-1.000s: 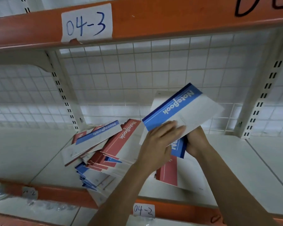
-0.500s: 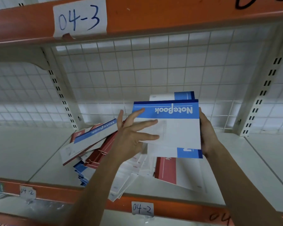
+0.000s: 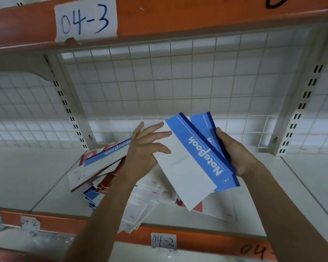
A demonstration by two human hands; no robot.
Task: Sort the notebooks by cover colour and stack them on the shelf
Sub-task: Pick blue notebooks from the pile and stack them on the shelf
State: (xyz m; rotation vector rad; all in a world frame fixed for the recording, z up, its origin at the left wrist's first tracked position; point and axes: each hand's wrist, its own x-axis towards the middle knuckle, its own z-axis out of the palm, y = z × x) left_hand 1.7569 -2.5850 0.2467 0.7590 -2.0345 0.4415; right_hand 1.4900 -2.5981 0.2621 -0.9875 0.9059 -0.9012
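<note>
Above mixed pile: blue notebooks held fanned, clear of the heap, probably so one colour gathers.
Right hand: grips blue notebooks by the banded edge, bears their weight.
Left hand: fingers spread flat on the front cover, likely squaring it.
Mixed pile: red and blue, unsorted, on shelf under the hands.

Held notebook blue-white; pile red, blue, possibly more; shelf edge orange.

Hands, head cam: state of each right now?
Left hand: open, fingers spread on the front blue notebook cover.
Right hand: closed, gripping the front blue notebook and a second blue notebook behind it.
</note>
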